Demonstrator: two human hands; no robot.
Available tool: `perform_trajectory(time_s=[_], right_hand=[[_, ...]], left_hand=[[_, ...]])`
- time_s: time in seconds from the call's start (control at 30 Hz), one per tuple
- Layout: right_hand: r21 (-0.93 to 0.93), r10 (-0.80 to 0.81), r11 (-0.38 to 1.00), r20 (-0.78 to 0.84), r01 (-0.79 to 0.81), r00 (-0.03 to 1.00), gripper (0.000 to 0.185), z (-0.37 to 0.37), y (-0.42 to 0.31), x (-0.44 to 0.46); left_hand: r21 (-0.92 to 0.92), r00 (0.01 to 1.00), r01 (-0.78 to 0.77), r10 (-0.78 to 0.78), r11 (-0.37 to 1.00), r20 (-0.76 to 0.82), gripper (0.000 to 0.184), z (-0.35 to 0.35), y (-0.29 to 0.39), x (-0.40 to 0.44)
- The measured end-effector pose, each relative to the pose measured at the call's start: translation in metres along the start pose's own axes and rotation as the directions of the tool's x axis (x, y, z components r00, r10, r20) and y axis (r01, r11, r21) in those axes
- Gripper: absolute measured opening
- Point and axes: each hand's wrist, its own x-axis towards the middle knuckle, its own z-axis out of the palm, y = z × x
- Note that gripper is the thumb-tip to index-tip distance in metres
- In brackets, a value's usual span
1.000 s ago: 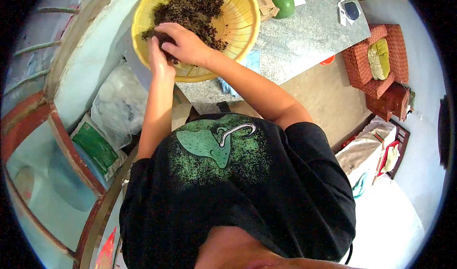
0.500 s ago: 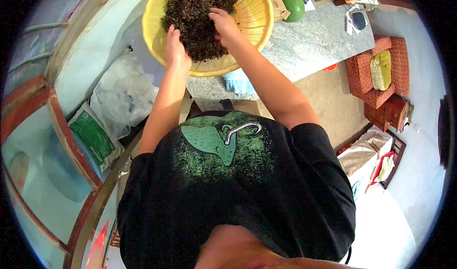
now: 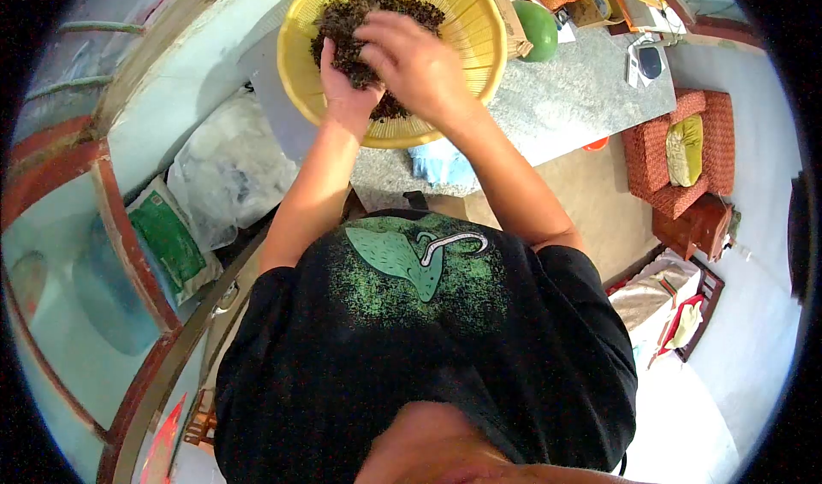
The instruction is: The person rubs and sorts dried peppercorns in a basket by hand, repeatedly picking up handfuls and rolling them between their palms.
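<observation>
A yellow plastic basket [image 3: 484,60] holds a heap of small dark, dried-looking bits [image 3: 424,11], whose exact kind I cannot make out. Cupped upward over the heap, my left hand [image 3: 347,99] has a clump of the dark bits lying against its palm and fingers. My right hand [image 3: 421,66] is just above and to the right of it, fingers apart and curved over the clump, slightly smeared by motion. Whether the right fingers touch the bits is hard to see.
The basket stands on a grey speckled table [image 3: 591,82]. Right of it are a green watermelon [image 3: 537,32] and a cardboard box [image 3: 511,26]. A light blue cloth [image 3: 441,166] hangs at the near edge. Clear plastic bags [image 3: 231,167] lie left; a red armchair [image 3: 676,150] stands right.
My hands have come together; the left now cups a clump and the right has moved over it. The whole view has shifted slightly, with the basket now further right.
</observation>
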Motion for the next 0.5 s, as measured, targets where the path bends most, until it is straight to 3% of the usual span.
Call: perform_trajectory(time_s=[0.07, 0.13, 0.2, 0.23, 0.27, 0.33, 0.4, 0.43, 0.47, 0.5], right_hand=[[-0.032, -0.064, 0.998, -0.181, 0.060, 0.981, 0.023, -0.019, 0.002, 0.015], [-0.095, -0.242, 0.970, -0.409, 0.223, 0.880, 0.024, -0.028, -0.006, 0.027], [-0.114, -0.272, 0.962, -0.369, 0.247, 0.889, 0.028, -0.002, 0.020, 0.028], [-0.045, -0.248, 0.969, -0.170, 0.244, 0.954, 0.036, 0.024, 0.037, 0.022], [-0.308, -0.298, 0.908, 0.000, 0.283, 0.955, 0.039, 0.050, 0.053, 0.010], [-0.232, -0.187, 0.949, 0.129, 0.213, 0.974, 0.041, 0.058, 0.062, 0.011], [-0.215, -0.226, 0.944, 0.127, 0.250, 0.966, 0.041, 0.053, 0.067, 0.022], [-0.189, -0.243, 0.945, 0.141, 0.267, 0.960, 0.041, 0.045, 0.060, 0.023], [-0.101, -0.278, 0.954, 0.044, 0.281, 0.959, 0.041, 0.036, 0.055, 0.031], [-0.034, -0.285, 0.959, -0.064, 0.283, 0.957, 0.041, 0.016, 0.034, 0.041]], left_hand=[[-0.068, 0.997, 0.069, -0.071, 0.995, -0.029, 0.055, 0.003, -0.001, 0.000], [-0.109, 0.978, 0.153, -0.134, 0.982, 0.163, 0.050, 0.004, -0.002, 0.002], [-0.058, 0.988, 0.059, -0.050, 0.997, 0.149, 0.049, 0.009, -0.012, 0.012], [-0.007, 0.990, -0.034, 0.035, 0.999, 0.135, 0.047, 0.010, -0.020, 0.018], [0.046, 0.985, -0.126, 0.119, 0.991, 0.125, 0.046, 0.010, -0.023, 0.023], [0.051, 0.992, -0.094, 0.089, 0.994, 0.084, 0.041, 0.005, -0.020, 0.023], [-0.131, 0.989, 0.041, -0.022, 0.991, 0.145, 0.041, -0.002, -0.015, 0.024], [-0.097, 0.988, 0.106, -0.093, 0.990, 0.125, 0.040, 0.009, -0.010, 0.017], [-0.081, 0.979, 0.171, -0.178, 0.982, -0.097, 0.040, 0.021, -0.002, 0.008], [-0.068, 0.986, 0.148, -0.152, 0.987, -0.062, 0.040, 0.019, -0.001, 0.013]])
